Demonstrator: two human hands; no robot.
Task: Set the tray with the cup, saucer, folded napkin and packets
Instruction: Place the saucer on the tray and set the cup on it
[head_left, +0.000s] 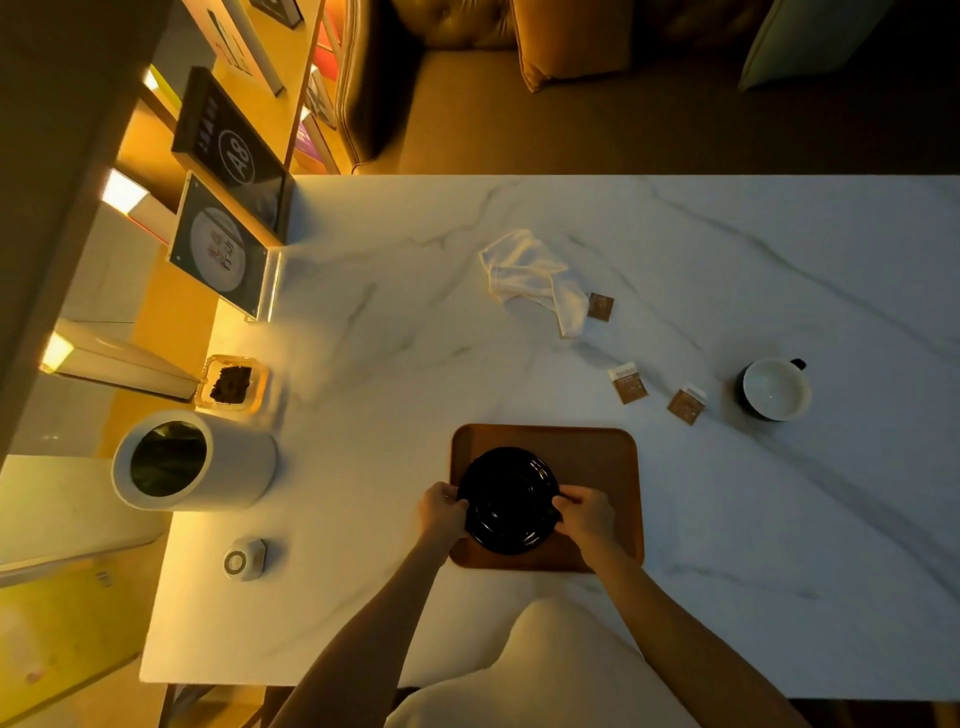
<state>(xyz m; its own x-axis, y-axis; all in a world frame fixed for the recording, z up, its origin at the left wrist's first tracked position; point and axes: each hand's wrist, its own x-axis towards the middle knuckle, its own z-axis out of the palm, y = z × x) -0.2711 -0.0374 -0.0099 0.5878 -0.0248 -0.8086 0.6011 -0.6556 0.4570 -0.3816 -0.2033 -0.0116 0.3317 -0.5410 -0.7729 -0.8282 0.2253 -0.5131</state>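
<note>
Both hands (519, 512) pinching glossy round black saucer (509, 500) — opposite rims, over rounded wooden tray (597, 457).

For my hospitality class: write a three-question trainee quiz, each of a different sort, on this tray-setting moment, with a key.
1. True or false: the cup already stands on the saucer.
2. How many packets lie on the table? A) one B) three C) five
3. Fill in: both hands hold the saucer over the wooden ____.

Key
1. False: it stands on the table, right of the tray.
2. B, one beside the crumpled napkin.
3. tray; left hand, right hand.
</note>
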